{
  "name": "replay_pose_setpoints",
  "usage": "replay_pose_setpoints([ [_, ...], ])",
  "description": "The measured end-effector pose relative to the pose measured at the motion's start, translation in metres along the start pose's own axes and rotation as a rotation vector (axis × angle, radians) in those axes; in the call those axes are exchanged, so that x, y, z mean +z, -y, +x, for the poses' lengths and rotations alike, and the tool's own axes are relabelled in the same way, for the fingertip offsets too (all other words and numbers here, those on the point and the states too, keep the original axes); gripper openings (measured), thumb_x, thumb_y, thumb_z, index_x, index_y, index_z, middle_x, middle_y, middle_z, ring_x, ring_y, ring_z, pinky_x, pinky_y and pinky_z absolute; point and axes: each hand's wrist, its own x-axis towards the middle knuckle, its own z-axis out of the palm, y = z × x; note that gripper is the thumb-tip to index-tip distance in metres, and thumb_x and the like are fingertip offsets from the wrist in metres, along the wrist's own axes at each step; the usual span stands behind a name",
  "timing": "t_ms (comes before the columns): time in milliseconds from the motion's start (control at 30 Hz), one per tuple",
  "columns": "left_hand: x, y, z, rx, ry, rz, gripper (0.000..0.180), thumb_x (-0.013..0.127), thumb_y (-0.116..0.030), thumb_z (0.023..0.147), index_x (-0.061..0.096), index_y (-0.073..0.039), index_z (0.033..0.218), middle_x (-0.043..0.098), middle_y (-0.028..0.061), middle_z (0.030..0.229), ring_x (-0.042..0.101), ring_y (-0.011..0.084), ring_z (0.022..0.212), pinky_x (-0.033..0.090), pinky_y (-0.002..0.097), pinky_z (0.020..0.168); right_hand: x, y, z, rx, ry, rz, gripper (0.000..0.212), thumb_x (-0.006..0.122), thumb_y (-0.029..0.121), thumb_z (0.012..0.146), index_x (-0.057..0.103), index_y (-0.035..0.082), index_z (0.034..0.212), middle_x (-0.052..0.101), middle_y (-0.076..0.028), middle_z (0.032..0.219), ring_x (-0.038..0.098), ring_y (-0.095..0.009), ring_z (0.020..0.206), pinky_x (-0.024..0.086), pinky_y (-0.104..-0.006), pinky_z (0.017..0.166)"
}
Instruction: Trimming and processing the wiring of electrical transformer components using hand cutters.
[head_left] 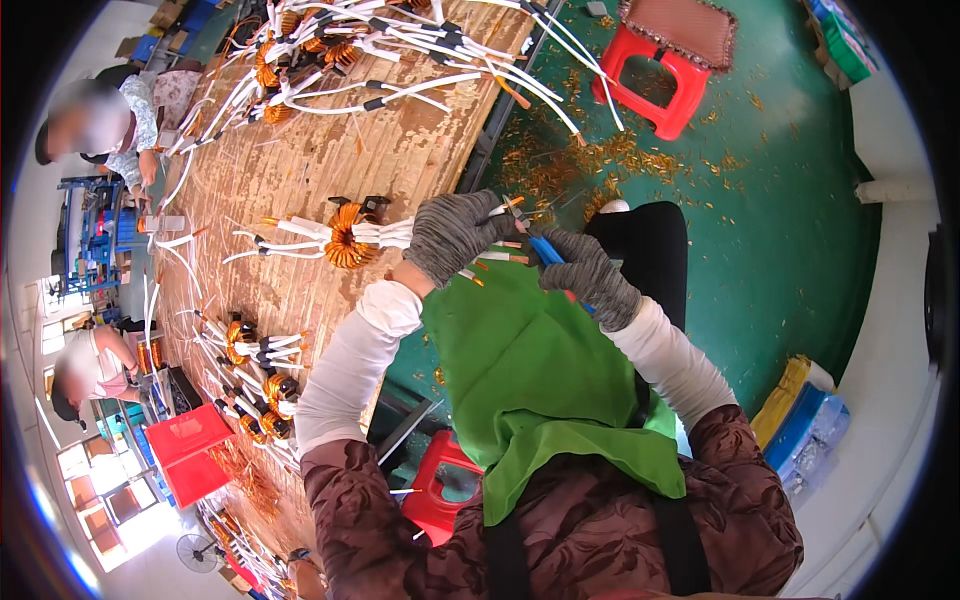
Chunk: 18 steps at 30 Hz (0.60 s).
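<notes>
My left hand (455,238), in a grey knitted glove, is closed around the white-sleeved leads of a copper-wound ring coil (350,236). The coil rests at the edge of the wooden table, with more white leads (285,245) spreading from its far side. My right hand (592,278), gloved likewise, is wrapped round blue-handled pliers (546,252). Their metal jaws are by the lead ends that stick out past my left hand, above the green apron (530,350) on my lap. Whether the jaws grip a lead is too small to tell.
Piled coils with white leads (370,50) lie at the table's far end, and several more (265,385) lie to the left. A red bin (188,450) stands beyond them. A red stool (655,80) stands on the green floor among copper scraps. Two people work across the table.
</notes>
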Motion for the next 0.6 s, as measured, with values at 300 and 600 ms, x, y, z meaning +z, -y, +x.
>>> replay_pose_setpoints([
  [300, 0.005, 0.011, 0.016, -0.205, -0.097, -0.171, 0.056, 0.061, -0.059, 0.07, 0.066, -0.006, 0.086, 0.057, 0.0129, 0.057, 0.058, 0.0269, 0.055, 0.044, 0.0371, 0.055, -0.009, -0.049, 0.014, -0.122, -0.436, 0.444, 0.033, 0.054, 0.002, 0.074, 0.055, 0.003, 0.107, 0.056, -0.002, 0.083, 0.054, -0.012, 0.065, 0.045, -0.0247, 0.059],
  [600, -0.134, 0.019, -0.067, -0.055, -0.501, -0.143, 0.032, 0.059, -0.028, 0.085, 0.058, -0.001, 0.103, 0.062, 0.0093, 0.096, 0.059, 0.0163, 0.091, 0.045, 0.0288, 0.082, -0.063, -0.097, -0.021, -0.007, -0.545, 0.492, 0.049, 0.048, 0.0, 0.072, 0.044, -0.003, 0.121, 0.054, -0.01, 0.09, 0.054, -0.018, 0.07, 0.046, -0.0309, 0.065],
])
